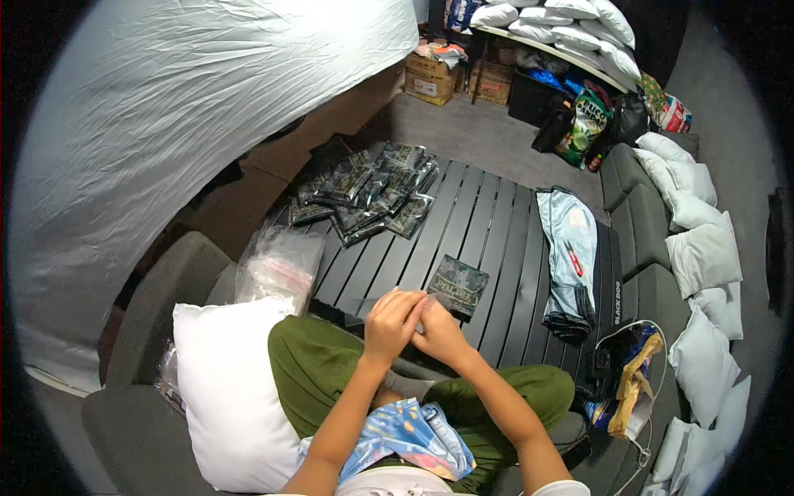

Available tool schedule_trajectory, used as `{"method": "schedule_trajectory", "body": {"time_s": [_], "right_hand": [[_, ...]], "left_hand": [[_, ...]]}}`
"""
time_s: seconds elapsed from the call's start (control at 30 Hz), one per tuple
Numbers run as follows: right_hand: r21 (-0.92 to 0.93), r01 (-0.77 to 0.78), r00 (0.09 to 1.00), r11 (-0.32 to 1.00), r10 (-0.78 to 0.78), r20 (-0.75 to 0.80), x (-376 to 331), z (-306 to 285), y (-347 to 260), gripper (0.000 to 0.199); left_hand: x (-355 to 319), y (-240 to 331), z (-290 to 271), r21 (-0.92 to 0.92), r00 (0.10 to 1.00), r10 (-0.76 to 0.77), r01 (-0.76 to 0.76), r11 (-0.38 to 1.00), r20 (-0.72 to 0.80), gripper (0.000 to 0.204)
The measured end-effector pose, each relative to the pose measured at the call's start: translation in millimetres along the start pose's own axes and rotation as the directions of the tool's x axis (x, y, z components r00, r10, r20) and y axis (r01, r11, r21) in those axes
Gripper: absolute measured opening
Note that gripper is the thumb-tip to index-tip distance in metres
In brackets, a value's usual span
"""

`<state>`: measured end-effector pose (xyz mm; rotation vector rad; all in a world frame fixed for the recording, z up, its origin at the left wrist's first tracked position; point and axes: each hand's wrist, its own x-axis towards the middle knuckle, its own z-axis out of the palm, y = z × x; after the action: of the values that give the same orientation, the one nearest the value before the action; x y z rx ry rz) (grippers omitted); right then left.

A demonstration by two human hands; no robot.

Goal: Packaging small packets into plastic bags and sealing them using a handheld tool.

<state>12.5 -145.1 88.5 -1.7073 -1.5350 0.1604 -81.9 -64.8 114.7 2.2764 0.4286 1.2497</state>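
My left hand (390, 322) and my right hand (438, 329) meet over the near edge of a black slatted table (447, 198). Their fingers are closed on a thin clear plastic bag (354, 307), mostly hidden by the hands. Just beyond my right hand, a folded dark camouflage cloth item (457, 286) with lettering lies flat on the slats. A heap of similar dark items in clear bags (368, 188) covers the table's far left. Left of my hands, a stack of clear plastic bags (279, 266) rests at the table's edge.
A white pillow (231, 388) leans by my left leg, and a blue patterned bag (397, 438) lies in my lap. Light blue cloth (567, 236) with a red cutter (574, 259) on it lies at the table's right. White pillows (703, 256) line the grey sofa (641, 223).
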Motion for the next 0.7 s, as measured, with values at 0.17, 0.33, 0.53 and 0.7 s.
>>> {"method": "schedule_trajectory", "body": {"time_s": [0.17, 0.33, 0.53, 0.7], "right_hand": [[0.175, -0.035, 0.998, 0.984, 0.026, 0.053, 4, -6, -3, 0.031], [0.212, -0.32, 0.894, 0.923, 0.22, 0.391, 7, -16, -10, 0.03], [0.0, 0.085, 0.958, 0.996, -0.082, 0.274, 0, -4, 3, 0.06], [-0.389, 0.152, 0.971, 0.908, -0.064, 0.231, -2, -1, 4, 0.066]], "left_hand": [[-2, -4, -3, 0.002, 1.0, 0.013, -0.013, 1.0, -0.014, 0.009], [-2, 2, -5, -0.007, 0.999, 0.045, -0.045, 0.999, 0.012, 0.01], [-3, 13, -6, -0.02, 0.988, 0.117, -0.116, 0.993, 0.099, 0.018], [-15, 22, 0, 0.111, 0.981, 0.085, -0.105, 0.988, 0.175, 0.033]]}}
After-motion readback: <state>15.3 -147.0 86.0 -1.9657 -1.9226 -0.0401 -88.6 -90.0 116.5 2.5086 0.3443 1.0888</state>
